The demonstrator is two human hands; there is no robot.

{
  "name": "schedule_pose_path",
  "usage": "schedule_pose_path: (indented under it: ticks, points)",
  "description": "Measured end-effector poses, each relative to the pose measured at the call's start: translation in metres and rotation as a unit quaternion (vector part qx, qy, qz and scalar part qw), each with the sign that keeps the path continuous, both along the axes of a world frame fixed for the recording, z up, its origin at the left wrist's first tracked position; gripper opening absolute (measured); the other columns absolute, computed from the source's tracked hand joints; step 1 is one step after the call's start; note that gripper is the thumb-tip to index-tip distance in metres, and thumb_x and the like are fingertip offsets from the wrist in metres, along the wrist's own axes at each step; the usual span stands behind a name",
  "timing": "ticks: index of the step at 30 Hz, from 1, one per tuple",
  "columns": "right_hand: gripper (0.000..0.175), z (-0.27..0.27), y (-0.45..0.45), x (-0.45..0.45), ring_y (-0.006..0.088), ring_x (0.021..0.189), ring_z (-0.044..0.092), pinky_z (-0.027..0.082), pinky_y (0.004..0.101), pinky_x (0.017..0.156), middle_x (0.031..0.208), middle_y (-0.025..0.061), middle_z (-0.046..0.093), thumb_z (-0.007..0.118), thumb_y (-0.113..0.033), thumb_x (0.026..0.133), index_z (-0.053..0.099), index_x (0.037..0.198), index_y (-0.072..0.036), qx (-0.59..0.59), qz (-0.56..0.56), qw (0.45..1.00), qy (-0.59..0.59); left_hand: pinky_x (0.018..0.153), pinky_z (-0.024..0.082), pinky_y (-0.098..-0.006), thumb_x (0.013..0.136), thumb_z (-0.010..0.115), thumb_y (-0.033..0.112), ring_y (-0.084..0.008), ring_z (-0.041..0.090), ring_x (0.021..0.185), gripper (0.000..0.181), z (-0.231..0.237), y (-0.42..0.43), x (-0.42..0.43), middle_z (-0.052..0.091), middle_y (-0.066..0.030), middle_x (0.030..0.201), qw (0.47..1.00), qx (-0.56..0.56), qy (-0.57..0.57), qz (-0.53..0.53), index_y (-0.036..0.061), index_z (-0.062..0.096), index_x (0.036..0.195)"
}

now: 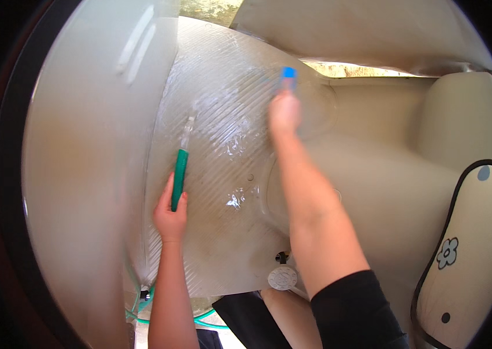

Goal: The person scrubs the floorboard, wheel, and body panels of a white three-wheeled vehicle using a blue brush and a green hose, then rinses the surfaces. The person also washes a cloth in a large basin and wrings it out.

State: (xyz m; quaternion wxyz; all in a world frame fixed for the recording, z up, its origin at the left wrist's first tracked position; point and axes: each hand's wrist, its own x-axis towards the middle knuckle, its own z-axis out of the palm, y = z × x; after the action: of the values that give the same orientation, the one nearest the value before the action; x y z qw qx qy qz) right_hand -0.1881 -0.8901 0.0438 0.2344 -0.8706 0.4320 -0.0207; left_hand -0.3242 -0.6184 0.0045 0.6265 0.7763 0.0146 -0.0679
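My left hand (172,218) is wrapped around a green tube (180,179), which looks like the end of a hose. A clear streak, apparently water, runs from its tip onto the ribbed cream floorboard (211,244) of a small vehicle. Wet patches glisten on the ribs. Further forward and to the right, my right hand (284,112) grips a blue tool (289,73), blurred by motion. Its head is too smeared to identify, and most of it is hidden by the hand. It is over the floorboard's far right part.
A tall cream body panel (89,144) borders the left. To the right are a moulded seat base (381,174) and a seat cover (468,279) with a flower pattern. A round foot pedal (282,278) stands near my leg. Green hose (211,325) lies on the ground below.
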Motion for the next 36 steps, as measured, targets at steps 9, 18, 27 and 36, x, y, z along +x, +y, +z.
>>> schedule_pose_path:
  ticks: [9,18,27,36]
  points:
    - [0.035,0.0,0.055,-0.009,0.0365,0.071,0.061,0.049,0.0467,0.061,0.08,0.0208,0.063,0.046,-0.025,0.09,0.05,0.124,-0.022,-0.113,0.285,0.952,0.018,0.092,0.04,-0.0264,0.081,0.055,-0.006,-0.0176,0.05,0.114,0.049,0.008,0.002,0.003,0.051,-0.0133,0.128,0.988,-0.064,0.142,0.015,-0.0024,0.045,0.129]
    - [0.035,-0.042,0.004,0.017,0.035,0.073,0.063,0.049,0.0455,0.064,0.08,0.0188,0.064,0.045,-0.025,0.091,0.051,0.124,-0.014,-0.091,0.039,0.995,-0.011,0.094,0.039,-0.0273,0.081,0.056,-0.006,-0.0187,0.049,0.116,0.05,0.004,0.003,-0.004,0.05,-0.0144,0.128,0.994,-0.055,0.09,0.011,-0.0025,0.044,0.129]
    - [0.036,0.001,0.09,0.1,0.0341,0.081,0.062,0.049,0.0456,0.07,0.087,0.0188,0.064,0.049,-0.028,0.088,0.052,0.124,-0.022,0.064,0.166,0.977,-0.114,0.095,0.037,-0.0277,0.083,0.056,-0.003,-0.0183,0.05,0.115,0.047,0.005,0.001,0.001,0.051,-0.0136,0.127,0.994,-0.029,0.107,0.011,-0.0031,0.045,0.129]
    - [0.033,-0.027,0.145,-0.05,0.033,0.088,0.062,0.048,0.0372,0.077,0.094,0.0186,0.064,0.056,-0.026,0.086,0.058,0.119,-0.021,0.293,0.208,0.928,-0.098,0.093,0.04,-0.0289,0.085,0.055,0.002,-0.0191,0.053,0.11,0.043,0.01,-0.007,0.001,0.055,-0.0134,0.122,0.985,-0.042,0.165,0.039,0.0004,0.047,0.128]
